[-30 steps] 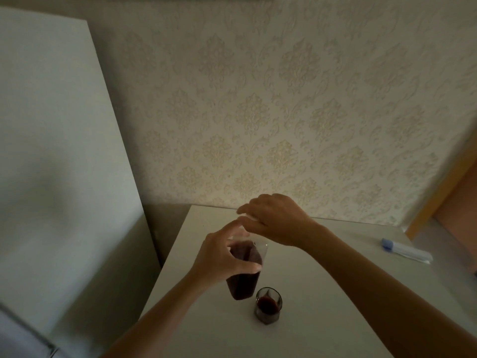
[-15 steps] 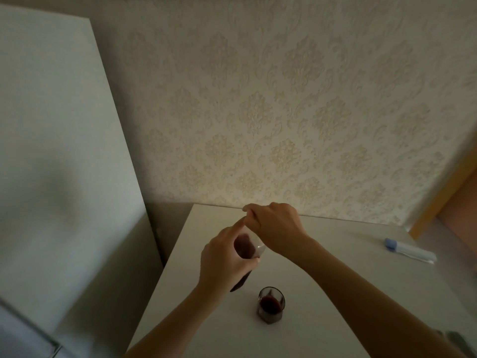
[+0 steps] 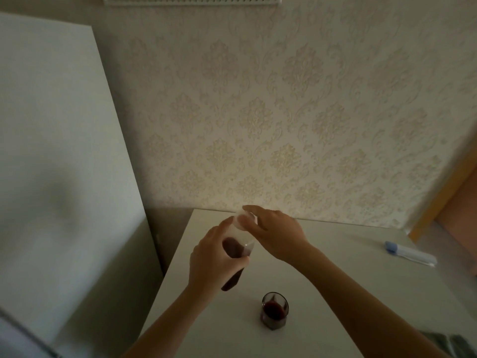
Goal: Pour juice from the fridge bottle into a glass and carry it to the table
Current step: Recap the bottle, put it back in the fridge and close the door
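A clear bottle (image 3: 233, 250) partly filled with dark red juice is tilted with its top away from me above the white table (image 3: 361, 293). My left hand (image 3: 211, 262) grips its body from the left. My right hand (image 3: 276, 236) holds the white cap (image 3: 245, 220) at the bottle's mouth, fingers pinched round it. A small glass (image 3: 274, 310) with dark juice in its lower part stands on the table in front of the bottle, below and right of my left hand. Neither hand touches the glass.
A tall white fridge side (image 3: 56, 164) rises at the left, with a dark gap between it and the table. Patterned wallpaper (image 3: 284, 112) backs the table. A white and blue object (image 3: 410, 254) lies at the table's far right. A wooden door frame (image 3: 444, 182) shows at the right.
The bottle has tipped further so its top points away from me. Both hands rose slightly, and the white cap now shows at the mouth under my right fingers. The glass stayed put.
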Demonstrator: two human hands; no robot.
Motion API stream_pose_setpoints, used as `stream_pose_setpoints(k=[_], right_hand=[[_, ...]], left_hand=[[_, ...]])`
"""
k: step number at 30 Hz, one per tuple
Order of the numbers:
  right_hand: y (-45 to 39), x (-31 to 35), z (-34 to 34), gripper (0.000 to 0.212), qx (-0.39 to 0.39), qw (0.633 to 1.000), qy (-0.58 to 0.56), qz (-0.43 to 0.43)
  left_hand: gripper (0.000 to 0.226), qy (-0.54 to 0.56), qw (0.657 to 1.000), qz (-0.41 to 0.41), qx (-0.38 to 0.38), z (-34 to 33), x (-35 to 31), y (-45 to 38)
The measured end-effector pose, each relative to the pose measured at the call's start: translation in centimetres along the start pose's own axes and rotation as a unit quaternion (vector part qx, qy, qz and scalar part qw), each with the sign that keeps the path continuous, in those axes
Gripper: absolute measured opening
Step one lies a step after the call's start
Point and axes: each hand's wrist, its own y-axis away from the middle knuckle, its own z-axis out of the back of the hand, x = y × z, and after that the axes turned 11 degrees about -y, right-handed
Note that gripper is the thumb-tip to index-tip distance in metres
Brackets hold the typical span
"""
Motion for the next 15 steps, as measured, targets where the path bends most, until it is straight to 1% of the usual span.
stream_pose_setpoints(k=[3,7,11,15], right_hand=[[0.6,-1.1,0.6,0.05,0.007,1.0,0.029,0.01],[2.1,-2.4,0.6,0.046,0.008,0.999,0.045,0.002],[3.7,-2.3,-0.7,0.052,0.039,0.995,0.088,0.012],[4.7,-1.6,-2.3,0.059,0.075,0.992,0.104,0.02]], left_hand=[[0.066,0.054,0.998,0.028,0.01,1.4,1.9,0.1],[0.07,0.08,0.995,0.049,0.032,3.2,4.5,0.9],[0.081,0.125,0.987,0.088,0.039,4.9,6.3,2.1],[0.09,0.159,0.98,0.113,0.034,6.5,7.1,3.7]])
